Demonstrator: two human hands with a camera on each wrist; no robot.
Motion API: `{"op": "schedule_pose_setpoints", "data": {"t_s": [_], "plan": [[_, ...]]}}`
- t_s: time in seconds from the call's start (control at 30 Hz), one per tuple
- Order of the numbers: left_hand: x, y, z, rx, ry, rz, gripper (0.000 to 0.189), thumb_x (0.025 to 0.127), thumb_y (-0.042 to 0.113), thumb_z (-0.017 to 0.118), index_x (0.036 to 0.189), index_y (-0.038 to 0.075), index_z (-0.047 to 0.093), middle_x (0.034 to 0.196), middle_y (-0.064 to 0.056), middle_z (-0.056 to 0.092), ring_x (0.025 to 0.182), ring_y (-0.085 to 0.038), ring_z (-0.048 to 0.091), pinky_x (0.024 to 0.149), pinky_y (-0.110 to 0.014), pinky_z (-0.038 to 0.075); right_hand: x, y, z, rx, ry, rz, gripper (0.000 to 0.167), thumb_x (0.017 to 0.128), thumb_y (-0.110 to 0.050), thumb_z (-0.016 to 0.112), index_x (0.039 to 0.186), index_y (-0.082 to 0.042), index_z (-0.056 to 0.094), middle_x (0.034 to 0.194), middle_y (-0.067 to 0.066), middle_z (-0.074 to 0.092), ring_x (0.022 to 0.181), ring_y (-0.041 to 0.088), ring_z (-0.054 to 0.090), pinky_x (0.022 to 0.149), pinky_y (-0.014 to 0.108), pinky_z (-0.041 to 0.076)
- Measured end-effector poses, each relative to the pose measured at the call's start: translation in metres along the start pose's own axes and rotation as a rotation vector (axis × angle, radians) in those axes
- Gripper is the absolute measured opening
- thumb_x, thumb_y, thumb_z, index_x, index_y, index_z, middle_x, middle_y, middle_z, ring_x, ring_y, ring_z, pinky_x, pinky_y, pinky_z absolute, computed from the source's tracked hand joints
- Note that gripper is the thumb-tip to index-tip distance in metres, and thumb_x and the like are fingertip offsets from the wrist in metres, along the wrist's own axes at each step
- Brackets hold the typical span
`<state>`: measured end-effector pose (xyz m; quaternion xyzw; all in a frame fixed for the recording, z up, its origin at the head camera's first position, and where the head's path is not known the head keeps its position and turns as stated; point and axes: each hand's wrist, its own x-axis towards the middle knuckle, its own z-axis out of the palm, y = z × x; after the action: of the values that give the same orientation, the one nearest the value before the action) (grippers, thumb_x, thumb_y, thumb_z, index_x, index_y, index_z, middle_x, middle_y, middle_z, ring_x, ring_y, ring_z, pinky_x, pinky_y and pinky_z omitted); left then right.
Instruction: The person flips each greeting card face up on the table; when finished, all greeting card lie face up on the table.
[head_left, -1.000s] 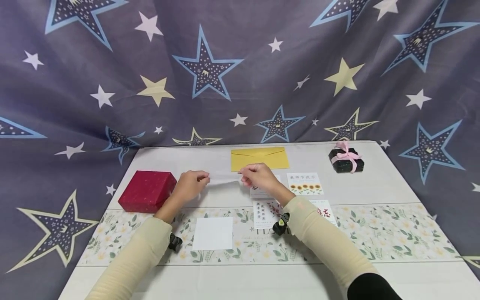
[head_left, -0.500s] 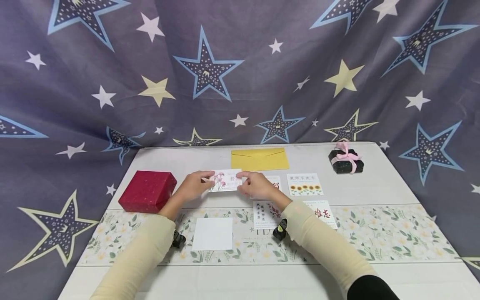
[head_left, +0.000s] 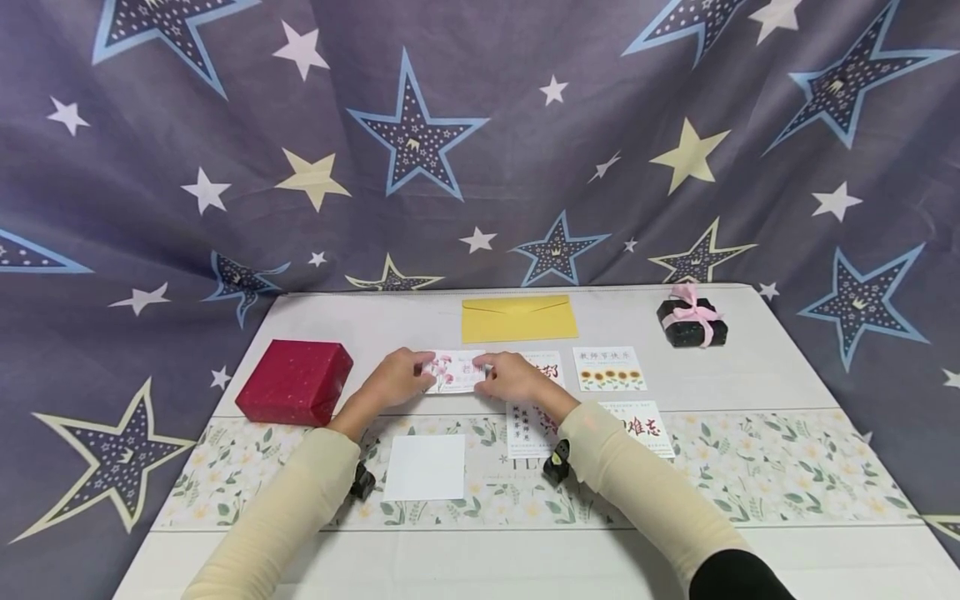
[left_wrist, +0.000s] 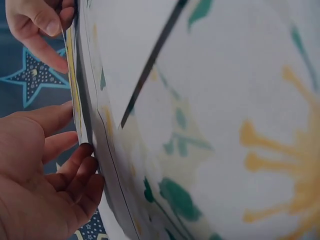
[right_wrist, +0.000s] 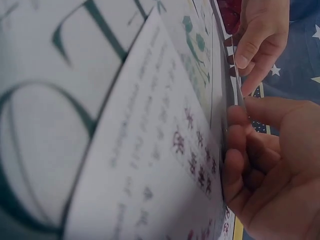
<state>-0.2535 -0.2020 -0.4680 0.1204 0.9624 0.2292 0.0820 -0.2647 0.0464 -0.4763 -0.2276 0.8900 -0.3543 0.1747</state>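
Note:
Both hands hold a white greeting card (head_left: 453,372) with pink flowers and lettering, its printed side facing up in the head view. My left hand (head_left: 397,379) pinches the card's left edge. At the opposite edge, my right hand (head_left: 514,380) pinches it between thumb and fingers. In the left wrist view the left hand (left_wrist: 45,170) has its fingers along the thin edge-on card. The right wrist view has the right hand (right_wrist: 280,160) in a similar grip. Whether the card touches the table cannot be told.
A red wrapped box (head_left: 294,382) sits left of the hands, a yellow envelope (head_left: 519,319) behind them. A blank white card (head_left: 426,467) lies in front. To the right are several printed cards, including a sunflower card (head_left: 610,369), and a black gift box (head_left: 692,321) with pink ribbon.
The card was nearly edge-on between the hands; it has tipped so its printed face shows. Both hands have come slightly lower and nearer with it.

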Motion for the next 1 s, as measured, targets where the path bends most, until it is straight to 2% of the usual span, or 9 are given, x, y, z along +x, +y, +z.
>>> {"op": "schedule_pose_setpoints", "data": {"t_s": [0.33,0.43,0.57,0.7,1.0], "plan": [[0.001,0.005,0.004,0.092,-0.005,-0.033,0.056,0.093,0.025,0.072,0.146,0.012,0.057,0.110,-0.018,0.065,0.095,-0.025,0.059,0.094,-0.047,0.052,0.004,-0.001,0.001,-0.089,-0.021,0.009,0.057,0.094,-0.025,0.072,0.146,-0.011,0.055,0.085,0.001,0.068,0.065,0.009,0.051,0.070,0.024,0.048],[0.001,0.006,0.006,0.117,0.002,-0.029,0.057,0.092,0.026,0.074,0.145,0.011,0.058,0.113,-0.020,0.065,0.099,-0.028,0.060,0.095,-0.049,0.052,0.004,-0.002,0.002,-0.120,-0.025,0.004,0.057,0.094,-0.023,0.072,0.146,-0.010,0.055,0.088,0.001,0.069,0.066,0.010,0.054,0.072,0.025,0.049],[0.000,0.009,0.009,0.151,-0.001,-0.056,0.060,0.091,0.028,0.076,0.146,0.012,0.057,0.118,-0.022,0.061,0.105,-0.032,0.059,0.099,-0.052,0.051,0.003,-0.004,0.002,-0.132,-0.031,0.013,0.057,0.093,-0.021,0.072,0.147,-0.010,0.055,0.089,0.002,0.070,0.065,0.010,0.056,0.073,0.027,0.050],[-0.001,0.010,0.010,0.160,-0.004,-0.089,0.061,0.092,0.030,0.076,0.147,0.014,0.056,0.120,-0.021,0.059,0.108,-0.033,0.058,0.101,-0.052,0.050,0.002,-0.006,0.002,-0.129,-0.029,0.028,0.056,0.094,-0.022,0.071,0.147,-0.011,0.055,0.096,0.002,0.071,0.069,0.010,0.058,0.077,0.028,0.051],[-0.002,0.010,0.007,0.144,-0.029,-0.083,0.062,0.093,0.030,0.073,0.149,0.012,0.053,0.122,-0.020,0.058,0.110,-0.032,0.057,0.102,-0.053,0.049,-0.002,-0.007,-0.003,-0.115,-0.060,0.025,0.055,0.096,-0.023,0.069,0.148,-0.013,0.054,0.105,0.004,0.072,0.080,0.012,0.062,0.086,0.034,0.053]]}}
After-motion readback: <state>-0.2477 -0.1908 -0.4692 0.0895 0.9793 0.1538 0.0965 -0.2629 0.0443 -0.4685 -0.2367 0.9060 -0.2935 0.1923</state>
